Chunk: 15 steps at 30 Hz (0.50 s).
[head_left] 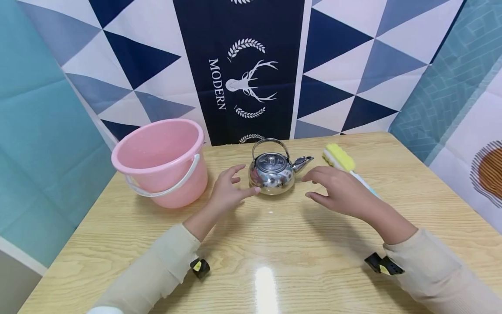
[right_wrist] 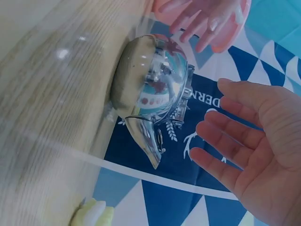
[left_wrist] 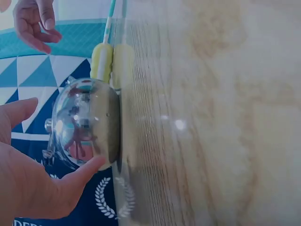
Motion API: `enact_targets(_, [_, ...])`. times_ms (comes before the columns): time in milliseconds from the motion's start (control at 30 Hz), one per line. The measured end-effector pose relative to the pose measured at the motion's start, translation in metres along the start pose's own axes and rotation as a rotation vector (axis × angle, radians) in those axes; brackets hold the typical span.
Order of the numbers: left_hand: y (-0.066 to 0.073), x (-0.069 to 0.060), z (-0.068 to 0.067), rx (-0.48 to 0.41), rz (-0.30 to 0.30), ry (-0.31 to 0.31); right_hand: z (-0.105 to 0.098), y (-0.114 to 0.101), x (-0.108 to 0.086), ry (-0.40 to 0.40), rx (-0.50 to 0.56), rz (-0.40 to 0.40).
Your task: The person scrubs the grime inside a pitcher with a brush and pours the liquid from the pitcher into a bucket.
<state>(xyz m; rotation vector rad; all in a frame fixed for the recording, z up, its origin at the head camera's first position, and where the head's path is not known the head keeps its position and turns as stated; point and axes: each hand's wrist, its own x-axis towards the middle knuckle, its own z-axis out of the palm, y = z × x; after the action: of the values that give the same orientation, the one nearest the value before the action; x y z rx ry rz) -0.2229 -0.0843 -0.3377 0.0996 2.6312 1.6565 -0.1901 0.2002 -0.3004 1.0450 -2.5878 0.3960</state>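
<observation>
A shiny metal teapot (head_left: 271, 174) stands upright on the wooden table, handle raised and spout toward the right. My left hand (head_left: 229, 192) is at its left side, fingers spread and thumb near the body; in the left wrist view the thumb of that hand (left_wrist: 42, 179) overlaps the pot's edge, and I cannot tell if it touches. Right of the spout, my right hand (head_left: 343, 192) hovers with fingers loosely bent, holding nothing. The right wrist view shows a gap between this hand (right_wrist: 263, 136) and the teapot (right_wrist: 150, 80).
A pink bucket (head_left: 172, 174) with a white handle stands left of my left hand. Behind my right hand lies a brush with a yellow sponge head (head_left: 340, 157). Patterned cloth (head_left: 251, 65) hangs at the table's back edge.
</observation>
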Motion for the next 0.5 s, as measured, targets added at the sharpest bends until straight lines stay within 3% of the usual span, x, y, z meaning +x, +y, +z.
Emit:
enact_targets(267, [-0.007, 0.019, 0.01, -0.215, -0.082, -0.081, 0.005, 0.004, 0.011, 0.004, -0.006, -0.01])
enact_targets(500, [-0.002, 0.031, 0.016, -0.347, -0.174, -0.135, 0.006, 0.003, 0.019, -0.004, -0.009, -0.005])
